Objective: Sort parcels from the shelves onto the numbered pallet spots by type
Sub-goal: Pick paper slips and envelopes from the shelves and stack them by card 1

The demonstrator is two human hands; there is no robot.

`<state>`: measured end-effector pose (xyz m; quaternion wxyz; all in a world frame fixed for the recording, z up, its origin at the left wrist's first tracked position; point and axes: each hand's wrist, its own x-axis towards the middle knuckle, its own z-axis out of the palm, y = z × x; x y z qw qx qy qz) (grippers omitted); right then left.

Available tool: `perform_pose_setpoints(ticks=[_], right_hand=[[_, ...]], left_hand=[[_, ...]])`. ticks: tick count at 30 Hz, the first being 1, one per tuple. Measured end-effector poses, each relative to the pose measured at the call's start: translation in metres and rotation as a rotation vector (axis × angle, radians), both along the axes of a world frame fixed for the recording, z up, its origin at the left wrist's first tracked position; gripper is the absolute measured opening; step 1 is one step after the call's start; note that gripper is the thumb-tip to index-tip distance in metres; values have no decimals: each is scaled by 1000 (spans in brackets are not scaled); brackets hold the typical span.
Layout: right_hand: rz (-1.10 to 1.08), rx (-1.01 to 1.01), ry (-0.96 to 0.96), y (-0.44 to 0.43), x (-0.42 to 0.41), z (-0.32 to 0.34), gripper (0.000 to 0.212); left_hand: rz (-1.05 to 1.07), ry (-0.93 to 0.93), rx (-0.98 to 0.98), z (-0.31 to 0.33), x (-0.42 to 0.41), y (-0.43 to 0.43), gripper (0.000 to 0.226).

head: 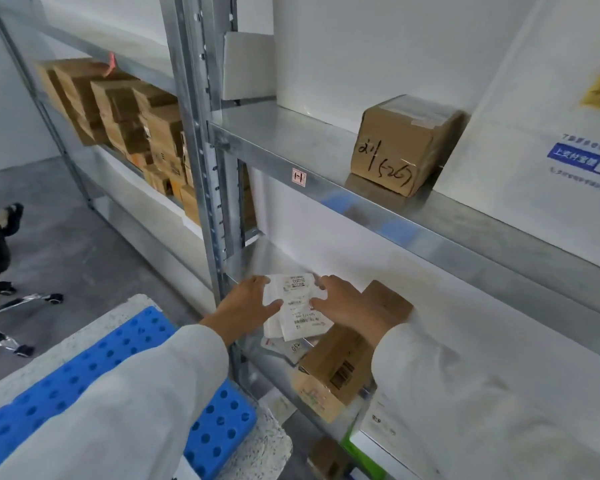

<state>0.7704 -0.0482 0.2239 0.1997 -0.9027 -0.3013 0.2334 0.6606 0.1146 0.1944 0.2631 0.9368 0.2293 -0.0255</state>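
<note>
While stretched forward in loose off-white sleeves [136, 393] above a blue plastic pallet [32, 410] moulded with rows of round holes, gripped a soft white mailer [297, 308] from both sides. Set the left hand [253, 299] on its left edge, thumb pressed across the face, and the right hand [347, 303] on its right edge, fingers curled round it. Held that mailer at the front of the lower shelf [274, 379] — crinkled, with printed labels and barcodes facing up; could not tell whether lifted or resting. Noted beneath it another flat white packet [291, 348], and just to the right a long brown cardboard box [340, 362], barcode on its side. Higher up, found a squat taped carton [402, 143] with black handwritten numbers, alone on the smooth galvanised upper shelf [291, 133]. Farthest left, beyond the perforated steel upright [205, 168], made out stacked brown cartons [136, 123] — packed tight in the next bay.
</note>
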Motion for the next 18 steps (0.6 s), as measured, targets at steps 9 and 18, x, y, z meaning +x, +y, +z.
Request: perform_pose_setpoints(ticks=[9, 18], right_hand=[[-7, -268, 187, 60, 54, -60, 46], [-127, -426, 143, 73, 68, -103, 22]], left_hand=[[120, 77, -185, -71, 47, 32, 41], [337, 34, -397, -109, 65, 37, 39]])
